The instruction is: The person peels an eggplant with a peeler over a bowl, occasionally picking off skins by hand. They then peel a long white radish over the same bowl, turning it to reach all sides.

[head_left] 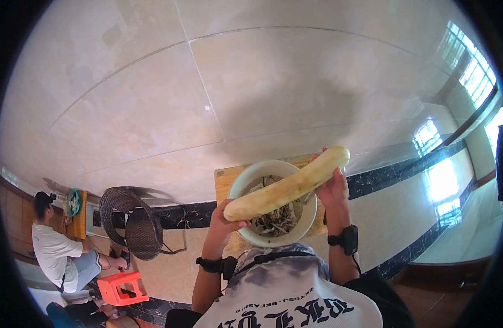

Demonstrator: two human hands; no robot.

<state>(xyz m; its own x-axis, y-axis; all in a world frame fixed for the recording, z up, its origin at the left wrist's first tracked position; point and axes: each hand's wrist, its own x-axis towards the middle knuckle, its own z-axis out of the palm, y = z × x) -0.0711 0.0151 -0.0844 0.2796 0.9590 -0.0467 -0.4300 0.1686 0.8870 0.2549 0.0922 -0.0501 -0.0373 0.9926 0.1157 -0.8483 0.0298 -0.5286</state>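
A long, pale yellow, peeled-looking gourd is held at a slant above a white basin. My left hand is closed round its lower left end. Near the upper right end, my right hand grips it, with fingertips showing on the far side. Strips of peel and dark scraps lie in the basin under the gourd. Part of a thin tool seems to show by my right hand, but I cannot make out what it is. The basin rests on a wooden board or table.
Against the wall stands a brown wicker chair. A red plastic stool is at the lower left. One person sits at a small wooden table with a green basin; another person is partly visible below.
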